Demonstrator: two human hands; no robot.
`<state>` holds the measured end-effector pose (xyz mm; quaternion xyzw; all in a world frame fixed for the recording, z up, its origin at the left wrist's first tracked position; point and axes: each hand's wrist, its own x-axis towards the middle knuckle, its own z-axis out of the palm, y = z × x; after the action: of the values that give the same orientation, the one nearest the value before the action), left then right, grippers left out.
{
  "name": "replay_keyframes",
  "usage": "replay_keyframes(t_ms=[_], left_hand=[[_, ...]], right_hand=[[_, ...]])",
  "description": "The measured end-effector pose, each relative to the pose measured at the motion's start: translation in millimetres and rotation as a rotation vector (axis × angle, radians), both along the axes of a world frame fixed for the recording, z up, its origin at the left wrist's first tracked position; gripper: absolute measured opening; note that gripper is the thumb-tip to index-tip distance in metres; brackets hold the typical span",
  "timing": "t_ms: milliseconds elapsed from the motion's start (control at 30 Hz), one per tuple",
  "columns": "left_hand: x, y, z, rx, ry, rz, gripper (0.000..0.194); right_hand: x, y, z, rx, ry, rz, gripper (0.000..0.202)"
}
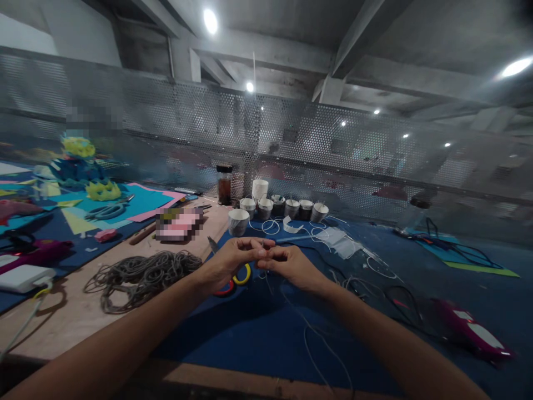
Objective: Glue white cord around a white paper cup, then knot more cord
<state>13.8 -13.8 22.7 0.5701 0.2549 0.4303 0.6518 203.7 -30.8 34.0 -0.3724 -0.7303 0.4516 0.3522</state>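
My left hand [234, 256] and my right hand [293, 266] meet fingertip to fingertip above the blue work surface [250, 339]. Both are closed in a pinch around something small that I cannot make out. Below the fingers a thin pale string [310, 322] trails down toward the table's front edge; whether it reaches the fingers is unclear. Scissors with a yellow and a red handle loop [242, 275] lie beneath my left hand, partly covered by it. Past my fingertips stands a paper cup [239, 222] wrapped in grey cord.
Behind stand several more cups [265, 208] and a dark jar [224, 186]. Tangled grey cord [145, 275] lies at left, near a pink box [179, 225]. Clear plastic pieces [339, 241] and a magenta glue gun [472, 328] with its cable occupy the right. A perforated metal screen [333, 150] stands behind.
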Motion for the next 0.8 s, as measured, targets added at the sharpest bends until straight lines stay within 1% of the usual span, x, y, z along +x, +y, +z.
replay_keyframes(t_ms=[100,167,333,467,667,800], left_hand=[[0.0,-0.7,1.3,-0.019,-0.011,-0.041,0.013],[-0.4,-1.1,2.2,-0.003,-0.001,-0.047,0.014],[-0.6,-0.8,2.6,0.057,0.053,0.023,0.016],[-0.8,0.0,2.8,0.093,0.070,0.047,0.017],[-0.9,2.3,1.5,0.112,0.087,0.093,0.016],[0.5,2.0,0.9,0.109,0.099,0.114,0.016]], right_hand=[[1.3,0.6,-0.8,-0.016,0.011,0.013,0.034],[1.7,1.3,-1.7,-0.015,0.019,0.023,0.034],[0.9,1.1,-1.6,0.007,-0.032,0.014,0.031],[0.8,0.7,-1.3,0.013,-0.043,0.000,0.030],[0.2,1.2,-2.6,0.026,-0.045,-0.030,0.021],[-1.6,0.2,-0.7,0.047,-0.042,-0.041,0.019]])
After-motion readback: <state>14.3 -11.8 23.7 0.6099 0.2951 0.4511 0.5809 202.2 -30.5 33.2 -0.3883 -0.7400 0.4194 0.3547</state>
